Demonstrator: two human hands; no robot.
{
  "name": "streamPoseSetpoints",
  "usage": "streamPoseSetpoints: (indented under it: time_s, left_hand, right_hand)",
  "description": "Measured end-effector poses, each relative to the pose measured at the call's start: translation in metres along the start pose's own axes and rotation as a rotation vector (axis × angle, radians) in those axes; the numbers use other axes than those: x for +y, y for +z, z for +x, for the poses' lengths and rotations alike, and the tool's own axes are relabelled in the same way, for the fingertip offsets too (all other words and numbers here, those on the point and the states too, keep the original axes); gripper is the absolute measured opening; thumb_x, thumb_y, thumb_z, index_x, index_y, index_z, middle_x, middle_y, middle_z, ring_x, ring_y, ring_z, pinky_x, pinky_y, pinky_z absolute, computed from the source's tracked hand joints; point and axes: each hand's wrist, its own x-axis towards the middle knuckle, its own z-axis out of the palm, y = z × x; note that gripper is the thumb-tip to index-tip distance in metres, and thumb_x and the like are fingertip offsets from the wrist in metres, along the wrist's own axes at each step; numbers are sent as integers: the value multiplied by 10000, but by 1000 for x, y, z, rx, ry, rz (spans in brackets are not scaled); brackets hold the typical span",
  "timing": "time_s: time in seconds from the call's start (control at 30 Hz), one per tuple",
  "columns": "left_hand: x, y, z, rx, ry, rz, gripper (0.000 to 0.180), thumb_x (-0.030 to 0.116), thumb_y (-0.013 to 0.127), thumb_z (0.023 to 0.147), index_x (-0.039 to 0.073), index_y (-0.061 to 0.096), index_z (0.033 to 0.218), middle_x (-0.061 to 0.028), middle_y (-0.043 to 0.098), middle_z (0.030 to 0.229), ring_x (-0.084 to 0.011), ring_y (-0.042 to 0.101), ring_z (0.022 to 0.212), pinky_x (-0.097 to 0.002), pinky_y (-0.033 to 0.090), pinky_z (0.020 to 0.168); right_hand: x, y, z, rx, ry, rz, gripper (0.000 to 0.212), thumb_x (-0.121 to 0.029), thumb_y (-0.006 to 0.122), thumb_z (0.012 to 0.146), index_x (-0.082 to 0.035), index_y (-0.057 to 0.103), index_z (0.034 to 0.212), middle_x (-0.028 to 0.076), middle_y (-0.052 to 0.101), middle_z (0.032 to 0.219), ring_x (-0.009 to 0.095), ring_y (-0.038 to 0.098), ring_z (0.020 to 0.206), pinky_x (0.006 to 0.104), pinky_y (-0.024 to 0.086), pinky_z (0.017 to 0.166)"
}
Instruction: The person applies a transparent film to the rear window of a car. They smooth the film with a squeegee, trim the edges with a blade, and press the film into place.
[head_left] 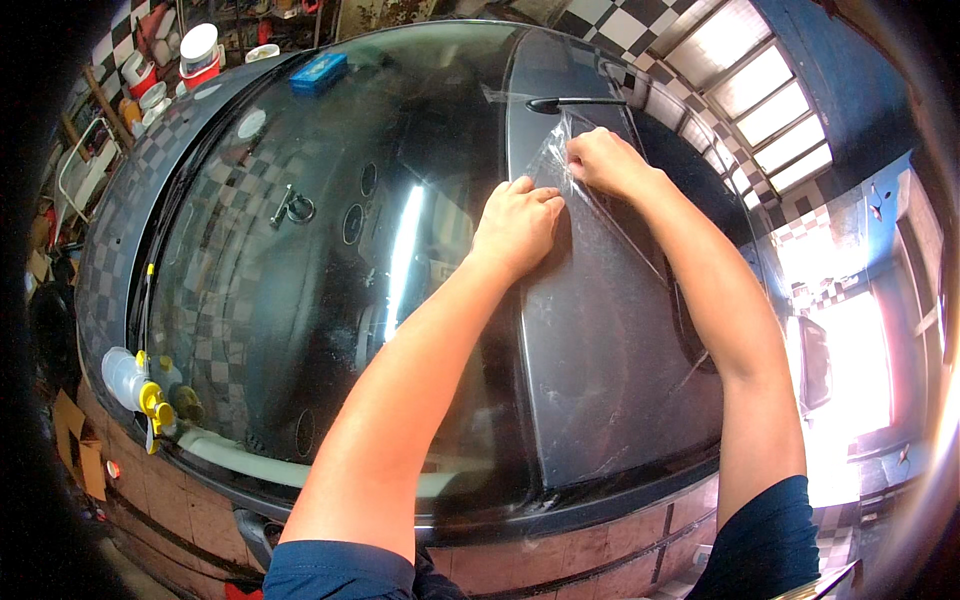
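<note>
On car roof (600,350), left hand (516,225) curled, right hand (608,163) pinching clear film (552,150)

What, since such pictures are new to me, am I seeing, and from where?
No robot here: these are a person's bare left hand and right hand. The one picture comes from a head-worn camera looking down; its wide lens bends straight edges. Below is a dark car, with a large window left and the roof right. A blue box lies on the far part of the window, and an antenna is on the roof. A clear bottle with yellow parts is at lower left. The right hand pinches clear film. The left hand is where window meets roof; any grip is unclear.
</note>
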Motion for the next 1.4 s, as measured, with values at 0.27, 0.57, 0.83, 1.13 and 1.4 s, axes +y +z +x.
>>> streamPoseSetpoints:
  time_s: [0.27, 0.57, 0.83, 1.13, 1.4]
  left_hand:
    - [-3, 6, -1, 4, -86, -61, 168, 59, 575, 778, 43, 677, 910, -98, 678, 1006, -291, 607, 905, -382, 485, 823]
    - [-5, 5, -3, 52, -47, -44, 165, 40, 578, 759, 30, 662, 900, -103, 668, 970, -295, 603, 898, -383, 491, 816]
    - [-3, 4, -3, 96, -59, -58, 174, 37, 584, 751, 28, 657, 909, -111, 662, 957, -300, 597, 880, -383, 496, 806]
    - [-4, 3, -2, 114, -54, -60, 153, 39, 576, 764, 41, 656, 895, -96, 663, 940, -294, 600, 857, -377, 502, 790]
    - [-2, 2, -2, 106, -57, -58, 140, 37, 597, 752, 48, 655, 879, -94, 659, 925, -293, 599, 849, -378, 501, 782]
  right_hand:
    - [24, -3, 1, 124, 283, 245, 199, -163, 654, 805, -94, 704, 986, 144, 693, 1030, 327, 654, 984, 413, 508, 871]
    - [34, 10, 41, 68, 195, 201, 293, -125, 597, 830, -118, 676, 1112, 158, 641, 1158, 317, 598, 1120, 409, 461, 966]
    - [65, 27, 56, 108, 222, 202, 268, -79, 625, 822, -101, 674, 1084, 146, 608, 1095, 298, 602, 1051, 380, 471, 938]
    - [66, 13, 70, -128, 198, 183, 264, -175, 605, 818, -172, 670, 1074, 161, 550, 1181, 350, 531, 1159, 432, 444, 975]
    - [71, 9, 63, -155, 51, 288, 215, -210, 721, 781, -123, 654, 966, 94, 555, 1051, 262, 555, 1033, 379, 451, 910]
